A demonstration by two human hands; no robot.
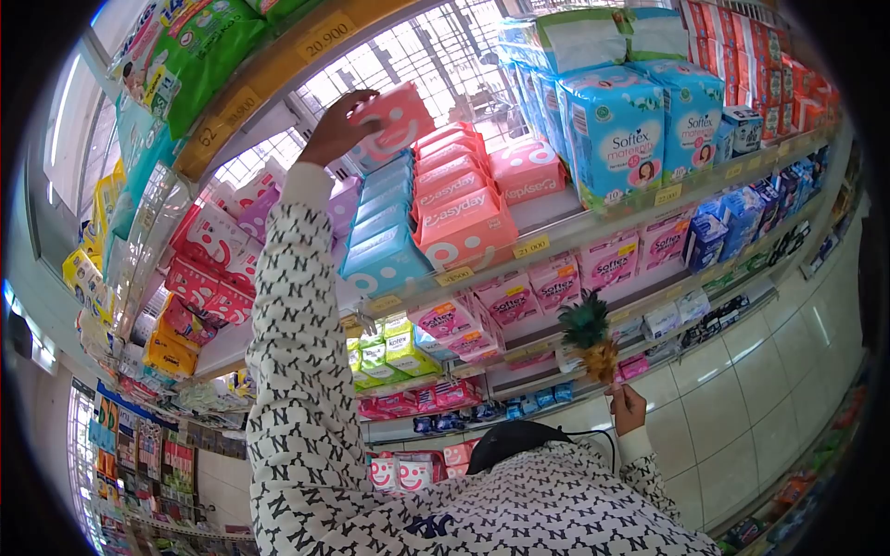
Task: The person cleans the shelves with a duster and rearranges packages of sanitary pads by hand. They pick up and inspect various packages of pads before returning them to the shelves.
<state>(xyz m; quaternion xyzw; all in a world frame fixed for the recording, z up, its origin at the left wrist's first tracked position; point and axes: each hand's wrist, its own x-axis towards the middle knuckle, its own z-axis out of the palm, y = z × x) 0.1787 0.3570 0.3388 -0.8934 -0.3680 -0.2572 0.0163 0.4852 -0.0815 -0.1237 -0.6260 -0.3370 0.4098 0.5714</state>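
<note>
My left hand point(336, 130) is raised at the upper left, its fingers closed round a pink pack point(397, 120) with a white smiling face. The pack is above the shelf, behind a row of blue packs point(387, 258) and beside a row of coral Easyday packs point(466, 227). Another pink pack point(527, 170) lies to the right of that row. Lower right, my right hand point(629, 408) grips a feather duster point(591, 341) with dark green and brown feathers. The duster points upward, in front of the lower shelves.
Blue Softex packs point(612, 139) stand on the upper shelf at the right. Pink Softex packs point(610, 259) fill the shelf below. Price tags line the shelf edge point(593, 219). A side rack of red and yellow packs point(173, 338) is at the left, and tiled floor point(732, 417) shows lower right.
</note>
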